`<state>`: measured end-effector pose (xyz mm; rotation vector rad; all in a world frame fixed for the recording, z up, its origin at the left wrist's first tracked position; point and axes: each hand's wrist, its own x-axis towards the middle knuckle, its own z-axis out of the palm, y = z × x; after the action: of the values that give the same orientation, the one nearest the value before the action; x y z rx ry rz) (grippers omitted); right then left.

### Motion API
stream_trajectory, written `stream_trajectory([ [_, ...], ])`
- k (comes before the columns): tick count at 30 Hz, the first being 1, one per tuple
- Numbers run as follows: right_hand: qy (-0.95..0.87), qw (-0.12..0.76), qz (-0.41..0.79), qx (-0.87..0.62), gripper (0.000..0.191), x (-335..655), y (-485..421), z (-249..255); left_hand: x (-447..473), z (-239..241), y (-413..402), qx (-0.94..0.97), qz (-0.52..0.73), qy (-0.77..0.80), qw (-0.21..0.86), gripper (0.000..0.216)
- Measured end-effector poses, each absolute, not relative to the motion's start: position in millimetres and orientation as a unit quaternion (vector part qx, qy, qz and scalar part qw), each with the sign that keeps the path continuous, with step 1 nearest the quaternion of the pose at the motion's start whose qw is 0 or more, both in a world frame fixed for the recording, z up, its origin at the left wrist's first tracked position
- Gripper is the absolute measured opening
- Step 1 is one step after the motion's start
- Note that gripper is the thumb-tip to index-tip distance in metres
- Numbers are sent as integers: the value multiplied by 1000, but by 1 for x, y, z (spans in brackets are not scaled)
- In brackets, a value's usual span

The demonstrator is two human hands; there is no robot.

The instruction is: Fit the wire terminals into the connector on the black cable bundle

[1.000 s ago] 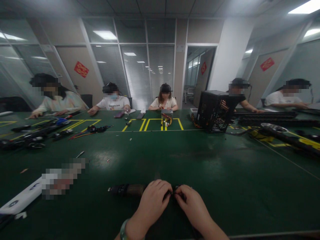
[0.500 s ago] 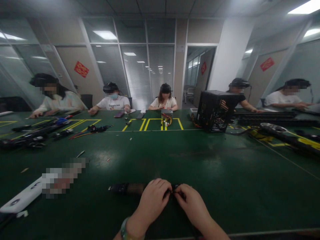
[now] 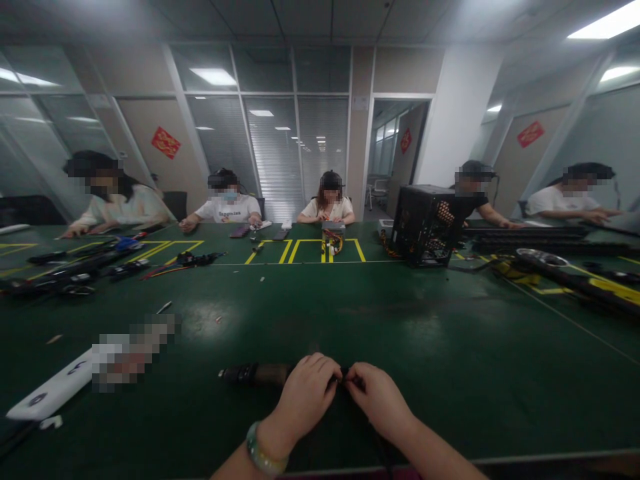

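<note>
Green bench (image 3: 450,347), small dark part (image 3: 343,374) pinched near its front

At far left, a long white bar (image 3: 55,388) lies aslant, its upper end blurred out. Behind it sits a tangle of black parts (image 3: 75,272) with a blue piece (image 3: 129,245) on it. Next comes a thin pale rod (image 3: 164,307).

Front and centre, a dark cylindrical tool (image 3: 270,375) lies crosswise, metal tip pointing left, its right end hidden by the left hand (image 3: 307,390). That wrist wears a green bracelet (image 3: 260,450). The left grip has thumb and forefinger drawn together on the small dark part, just right of the tool; whether the two join cannot be told. Meeting it from the other side, the right hand (image 3: 377,400) pinches the same part, its grip pressed together.

Farther back stand a metal box (image 3: 333,230) with coloured wires, then a black case (image 3: 423,223); at far right lies a long black frame (image 3: 583,273) with yellow patches.
</note>
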<state>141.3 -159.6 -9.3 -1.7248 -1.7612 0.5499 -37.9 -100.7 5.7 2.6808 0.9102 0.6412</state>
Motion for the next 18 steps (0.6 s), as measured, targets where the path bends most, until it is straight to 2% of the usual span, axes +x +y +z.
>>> stream_trajectory([
  [9,-661,321,245,-632,9,153,-133,-11,-33,5,-81,920,216,312,95,17],
  [18,-673,312,207,-638,9,169,-79,-13,-9,4,-32,923,217,316,39,15],
])
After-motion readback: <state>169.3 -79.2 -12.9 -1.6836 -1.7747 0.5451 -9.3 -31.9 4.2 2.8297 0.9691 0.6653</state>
